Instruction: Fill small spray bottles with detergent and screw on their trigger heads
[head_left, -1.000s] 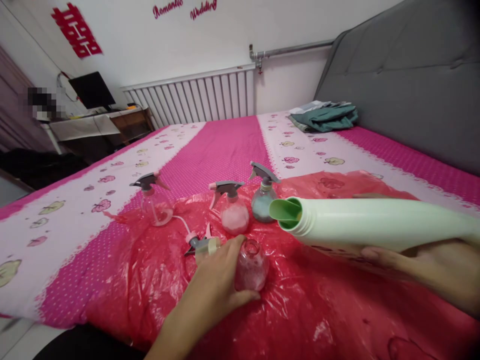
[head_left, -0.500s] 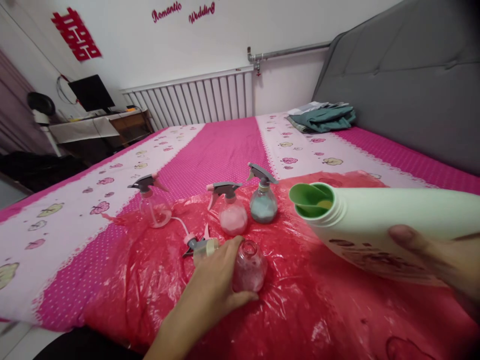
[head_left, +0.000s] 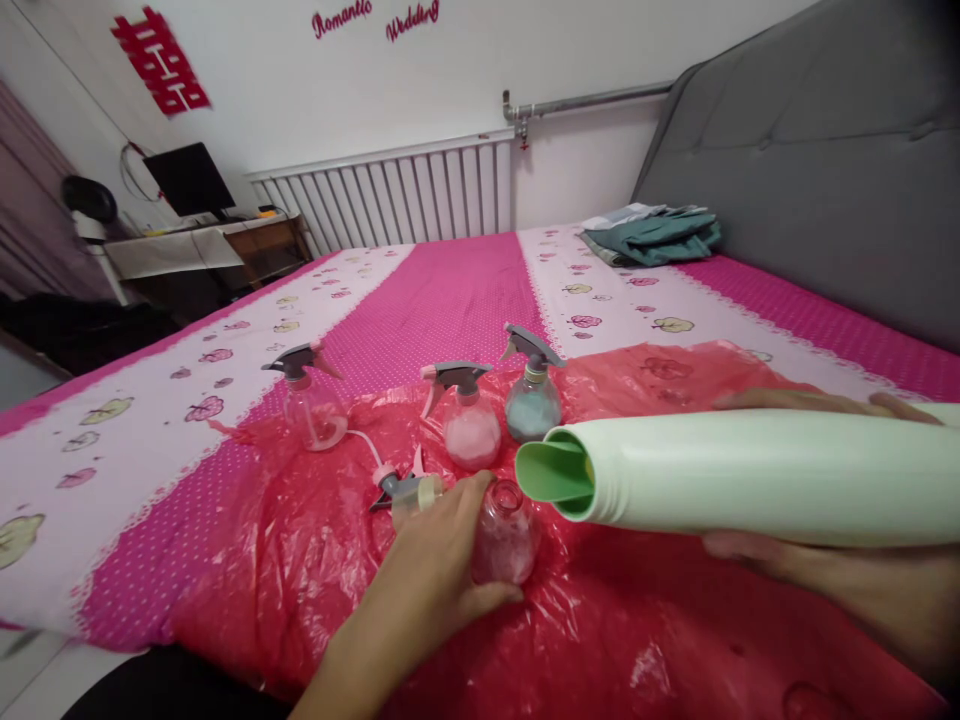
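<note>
My left hand (head_left: 442, 560) is closed round the side of an uncapped clear spray bottle (head_left: 511, 540) that stands upright on red plastic sheeting. In my right hand (head_left: 817, 570) is a large pale green detergent bottle (head_left: 735, 475), tipped nearly level. Its green pouring spout (head_left: 551, 472) points left, just above and right of the small bottle's open neck, apart from it. No liquid is seen leaving it. Left of my left hand lies a loose spray head (head_left: 401, 490) with a thin tube, partly hidden by the hand.
Behind stand a spray bottle with pinkish contents (head_left: 472, 435), one with bluish contents (head_left: 534, 408) and a clear one (head_left: 311, 415). The red plastic sheet (head_left: 300, 560) covers part of the bed. Folded clothes (head_left: 652, 238) lie near the grey headboard (head_left: 810, 150).
The detergent bottle has moved left and down and rolled, bringing its spout close to the small bottle's neck. My left hand keeps its hold. The view has shifted slightly.
</note>
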